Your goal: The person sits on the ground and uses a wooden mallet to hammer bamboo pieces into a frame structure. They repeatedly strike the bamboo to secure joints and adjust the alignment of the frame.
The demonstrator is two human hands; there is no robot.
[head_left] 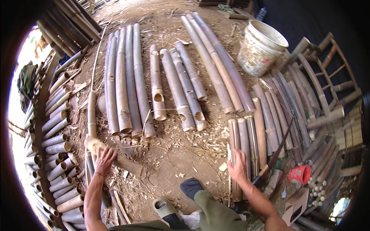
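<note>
My left hand (105, 159) rests on a short, thick bamboo piece (125, 163) lying on the dirt, with its fingers curled over the frayed pale end. My right hand (238, 167) grips a thin bamboo strip (229, 184) that stands nearly upright beside a bundle of split bamboo lengths (244, 140). A long dark machete (275, 154) lies just to the right of that hand, its handle near my wrist. Rows of cut bamboo poles (127, 84) lie side by side on the ground in front of me.
A dirty white bucket (262, 46) stands at the back right next to a bamboo chair frame (327, 73). Stacked bamboo tubes (58, 154) line the left side. A red cup (300, 174) and a cardboard box (295, 204) sit at the right. A grey sandal (165, 208) lies by my foot.
</note>
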